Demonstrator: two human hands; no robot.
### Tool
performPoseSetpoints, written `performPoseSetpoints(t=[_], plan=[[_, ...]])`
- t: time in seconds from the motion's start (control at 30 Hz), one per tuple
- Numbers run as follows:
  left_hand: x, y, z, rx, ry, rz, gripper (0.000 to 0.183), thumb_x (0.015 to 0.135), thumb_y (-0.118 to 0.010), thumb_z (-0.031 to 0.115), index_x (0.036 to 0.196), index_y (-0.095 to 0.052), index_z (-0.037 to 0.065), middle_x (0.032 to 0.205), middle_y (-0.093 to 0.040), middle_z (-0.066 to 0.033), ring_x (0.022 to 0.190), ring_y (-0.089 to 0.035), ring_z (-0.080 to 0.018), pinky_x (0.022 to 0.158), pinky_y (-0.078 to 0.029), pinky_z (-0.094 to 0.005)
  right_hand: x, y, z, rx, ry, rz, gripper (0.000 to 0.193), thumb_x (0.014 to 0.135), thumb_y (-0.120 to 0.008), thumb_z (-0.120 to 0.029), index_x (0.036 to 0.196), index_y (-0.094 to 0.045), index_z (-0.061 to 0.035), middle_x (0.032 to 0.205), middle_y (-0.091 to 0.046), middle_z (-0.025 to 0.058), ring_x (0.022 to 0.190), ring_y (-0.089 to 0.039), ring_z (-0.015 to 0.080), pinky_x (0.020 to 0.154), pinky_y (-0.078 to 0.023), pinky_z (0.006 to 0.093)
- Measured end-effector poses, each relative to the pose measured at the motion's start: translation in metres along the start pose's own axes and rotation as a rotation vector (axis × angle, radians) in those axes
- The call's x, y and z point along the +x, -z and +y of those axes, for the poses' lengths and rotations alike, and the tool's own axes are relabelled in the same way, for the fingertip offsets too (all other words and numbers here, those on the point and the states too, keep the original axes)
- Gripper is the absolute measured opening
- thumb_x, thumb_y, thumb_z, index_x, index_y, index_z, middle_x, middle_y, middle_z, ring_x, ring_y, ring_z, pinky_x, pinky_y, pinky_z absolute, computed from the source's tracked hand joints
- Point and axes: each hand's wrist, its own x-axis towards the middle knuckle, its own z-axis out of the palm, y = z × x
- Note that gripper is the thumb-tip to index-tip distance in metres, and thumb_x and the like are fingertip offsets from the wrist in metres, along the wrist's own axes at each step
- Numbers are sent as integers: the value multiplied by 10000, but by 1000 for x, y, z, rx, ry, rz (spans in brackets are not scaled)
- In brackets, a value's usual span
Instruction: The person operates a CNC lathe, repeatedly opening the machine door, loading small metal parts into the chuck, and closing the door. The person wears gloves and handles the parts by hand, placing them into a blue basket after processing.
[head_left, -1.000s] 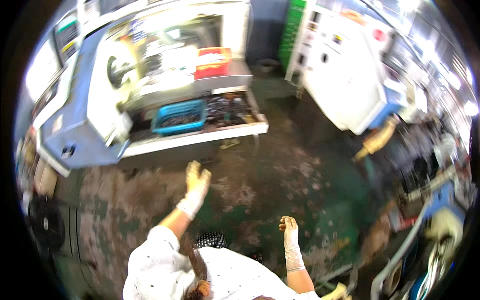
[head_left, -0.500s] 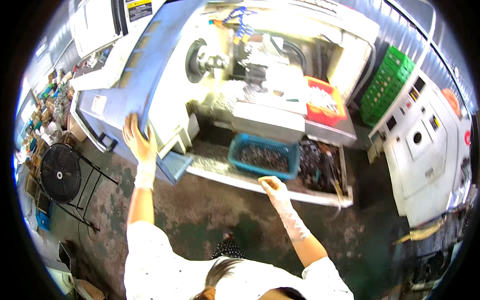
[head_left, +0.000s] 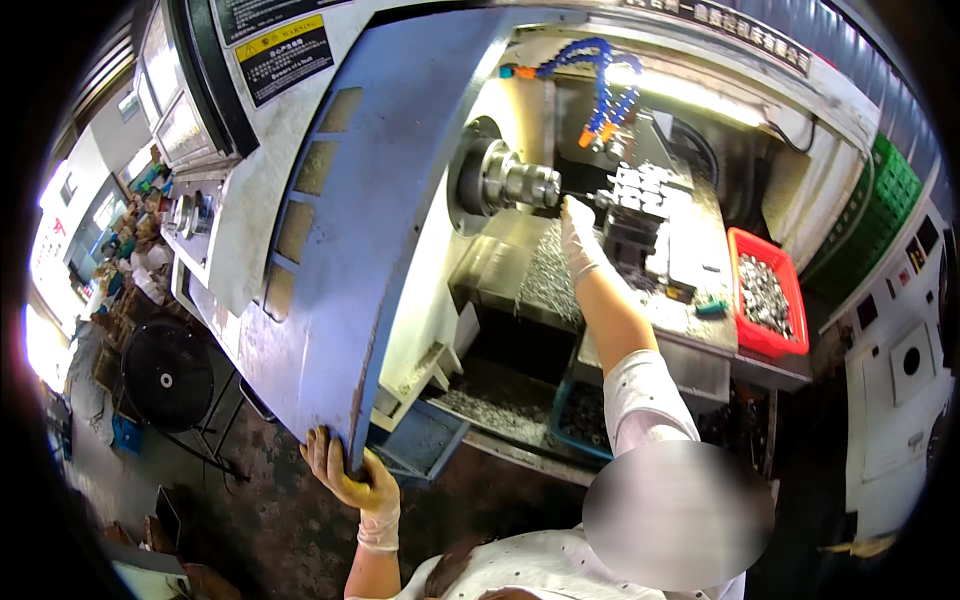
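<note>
My left hand (head_left: pixel 350 478), in a thin pale glove with stained fingertips, is closed round the lower edge of the blue sliding door (head_left: pixel 365 230) of a lathe. My gloved right hand (head_left: pixel 578 238) reaches inside the machine. Its fingers are pinched together just in front of the steel spindle chuck (head_left: pixel 525 184); anything between them is too small or hidden to make out. Right beside that hand stands the tool block (head_left: pixel 640 195) with its metal holders. Blue segmented coolant hoses (head_left: pixel 605 85) with orange nozzles hang above it.
A red basket (head_left: pixel 738 300) of small metal parts rests right of the tool block. Metal shavings (head_left: pixel 548 275) cover the machine bed. Below, a teal basket (head_left: pixel 580 440) is partly hidden by my right arm. A black floor fan (head_left: pixel 168 375) stands left; green crates (head_left: pixel 870 215) stack at right.
My right hand has moved from outside the machine up to the chuck. My left hand, spread on the door before, now grips its lower edge. The view has moved closer to the machine.
</note>
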Motion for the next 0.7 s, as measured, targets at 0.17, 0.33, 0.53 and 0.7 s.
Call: performPoseSetpoints(t=[0.17, 0.33, 0.53, 0.7], plan=[[-7, -6, 1, 57, 98, 10, 242, 696, -411, -4, 934, -367, 13, 1010, -409, -165, 970, -367, -314, 849, -215, -459, 38, -23, 19, -177, 40, 34, 191, 615, -590, -230, 558, -535, -56, 487, -469, 2, 400, -393, 112, 390, -315, 238], [-13, 3, 0, 96, 133, 32, 297, 678, -410, -4, 971, -366, -1, 1044, -390, -169, 995, -338, -335, 850, -223, -445, 17, -44, 16, -280, -3, 218, 328, 677, -456, -314, 536, -497, -20, 480, -470, 24, 413, -427, 133, 406, -344, 265], [-8, 1, 4, 133, 146, 59, 314, 682, -411, -8, 993, -361, -8, 1053, -386, -165, 987, -352, -313, 844, -245, -393, 0, -36, 24, 434, -399, 224, 337, 687, -411, -413, 661, -388, -78, 505, -374, 11, 432, -361, 132, 375, -281, 227], [-6, -6, 2, 128, 105, 72, 326, 694, -412, 0, 1013, -348, -21, 1055, -388, -166, 979, -365, -298, 840, -255, -376, -30, -10, -18, 552, -533, -96, 145, 710, -407, -195, 657, -418, -61, 511, -407, 36, 415, -371, 139, 365, -300, 227]])
